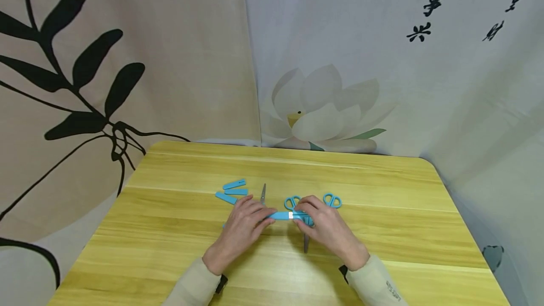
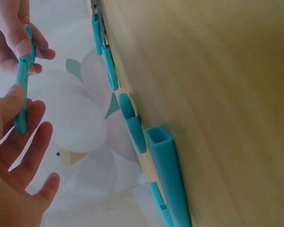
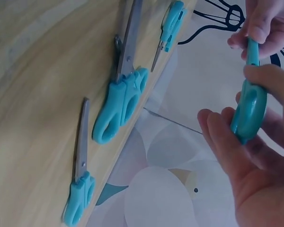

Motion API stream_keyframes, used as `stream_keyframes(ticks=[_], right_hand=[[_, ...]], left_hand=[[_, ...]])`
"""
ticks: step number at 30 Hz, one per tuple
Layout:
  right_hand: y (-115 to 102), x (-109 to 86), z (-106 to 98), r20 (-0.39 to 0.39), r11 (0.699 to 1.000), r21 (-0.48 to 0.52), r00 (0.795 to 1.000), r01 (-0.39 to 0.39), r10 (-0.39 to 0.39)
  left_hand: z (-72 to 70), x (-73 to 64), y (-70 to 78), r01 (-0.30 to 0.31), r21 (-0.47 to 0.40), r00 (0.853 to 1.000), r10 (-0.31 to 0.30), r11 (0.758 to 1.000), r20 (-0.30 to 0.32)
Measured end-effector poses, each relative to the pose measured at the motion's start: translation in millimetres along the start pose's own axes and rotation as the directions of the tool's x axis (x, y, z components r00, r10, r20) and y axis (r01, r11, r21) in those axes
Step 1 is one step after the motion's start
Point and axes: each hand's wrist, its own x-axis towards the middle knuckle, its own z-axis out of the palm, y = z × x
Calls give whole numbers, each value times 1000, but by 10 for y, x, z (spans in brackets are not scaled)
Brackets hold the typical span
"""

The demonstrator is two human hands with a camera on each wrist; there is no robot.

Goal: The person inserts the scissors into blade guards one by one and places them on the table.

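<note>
Both hands hold one pair of blue-handled scissors [image 1: 301,216] level above the table, its blades inside a blue sheath [image 1: 280,216]. My left hand [image 1: 248,223] pinches the sheath's far end between thumb and fingers, other fingers spread loosely in the left wrist view. Thumb and fingers of my right hand [image 1: 327,225] grip the handle loops [image 3: 250,113]. Below the right hand, unsheathed scissors [image 1: 306,243] point their blades toward me. Beyond the hands lie more blue handles [image 1: 292,202] and another pair [image 1: 332,200]. A bare blade [image 1: 263,193] sticks out past the left hand's fingers.
Blue sheaths [image 1: 234,184] lie loose beyond the left hand; one hollow sheath [image 2: 168,175] shows its open end in the left wrist view. Everything rests on a wood-grain table [image 1: 170,259]. A printed curtain [image 1: 204,51] hangs right behind its back edge.
</note>
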Motion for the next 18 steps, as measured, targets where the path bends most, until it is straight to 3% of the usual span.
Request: stream_keyframes(ticks=[18], right_hand=[[-19,20,35,-38,999,-15,999,34,-34]], left_hand=[[13,-12,-26,-33,-39,999,31,999,-41]])
